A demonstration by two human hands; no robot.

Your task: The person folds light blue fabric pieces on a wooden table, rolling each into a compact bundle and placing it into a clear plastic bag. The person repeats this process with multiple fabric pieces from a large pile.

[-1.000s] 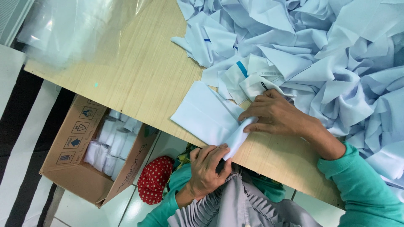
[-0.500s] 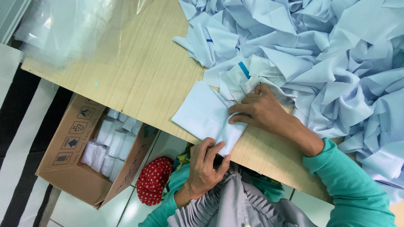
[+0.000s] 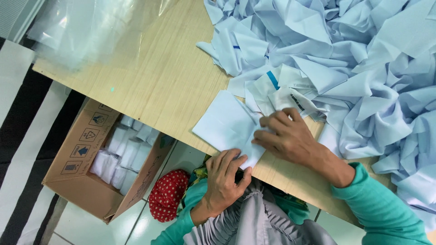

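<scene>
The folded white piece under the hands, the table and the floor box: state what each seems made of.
Folded white piece: thin woven cloth, matte, judging by its soft creases. Table: wood or wood-look laminate, pale straight grain, smooth. Box: brown corrugated cardboard, dull, flaps open.

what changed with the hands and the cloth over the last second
The right hand slid a little along the table edge toward the left hand, staying pressed flat on the folded cloth. The left hand kept its pinch on the cloth's near corner at the table edge, fingers spread slightly wider. The cloth pile, cardboard box and plastic bag stayed put.
</scene>
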